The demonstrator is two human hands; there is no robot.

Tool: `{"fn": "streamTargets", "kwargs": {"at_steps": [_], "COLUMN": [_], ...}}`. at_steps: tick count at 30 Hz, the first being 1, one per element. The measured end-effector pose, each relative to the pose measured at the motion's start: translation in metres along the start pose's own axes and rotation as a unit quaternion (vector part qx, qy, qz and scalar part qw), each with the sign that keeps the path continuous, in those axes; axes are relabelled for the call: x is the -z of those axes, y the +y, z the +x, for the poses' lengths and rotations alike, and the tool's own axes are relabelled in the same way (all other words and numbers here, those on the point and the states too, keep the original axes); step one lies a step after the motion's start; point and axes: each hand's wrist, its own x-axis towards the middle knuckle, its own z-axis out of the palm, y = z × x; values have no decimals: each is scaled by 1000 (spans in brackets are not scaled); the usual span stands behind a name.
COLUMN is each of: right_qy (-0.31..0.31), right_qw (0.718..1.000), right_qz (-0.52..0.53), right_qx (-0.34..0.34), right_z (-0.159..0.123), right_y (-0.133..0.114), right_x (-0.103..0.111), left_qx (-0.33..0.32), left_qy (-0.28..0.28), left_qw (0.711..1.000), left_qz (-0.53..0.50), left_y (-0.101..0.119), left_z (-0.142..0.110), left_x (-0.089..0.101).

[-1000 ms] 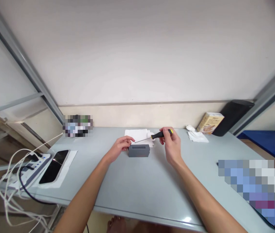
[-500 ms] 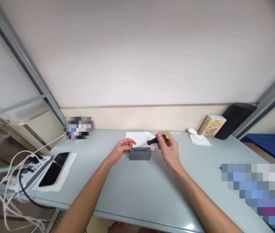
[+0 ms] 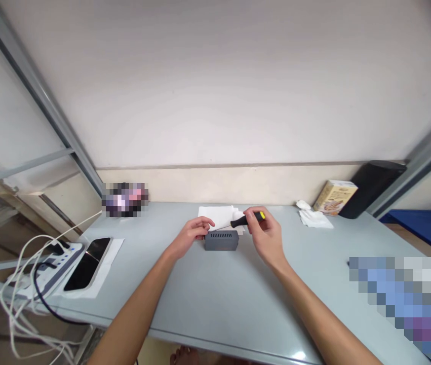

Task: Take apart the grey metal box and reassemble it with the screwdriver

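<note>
A screwdriver with a black and yellow handle is gripped in my right hand. Its thin shaft slants down leftward over the top of a small dark grey box with a row of slots. The shaft's tip ends close to the fingers of my left hand; the exact contact point is too small to make out. My left hand holds the box's left end with bent fingers, the index finger reaching over the top. White paper sheets lie just behind the box.
On the left are a phone on white paper, a power strip and tangled white cables. Crumpled tissue, a yellow carton and a black cylinder stand at the back right of the grey table.
The view has shifted very slightly. Both hands, the screwdriver and the box keep nearly the same positions relative to each other.
</note>
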Motion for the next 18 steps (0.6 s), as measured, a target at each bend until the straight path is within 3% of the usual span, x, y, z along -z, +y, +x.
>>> {"fn": "streamTargets", "kwargs": {"at_steps": [18], "right_qy": [1], "right_qw": [1000], "right_qz": [1], "right_qx": [7], "right_z": [-1], "right_y": [0], "right_x": [-1], "left_qx": [-2], "left_qy": [6], "left_qw": [1000], "left_qz": [27], "left_y": [-1], "left_z": [0], "left_x": [-2]}}
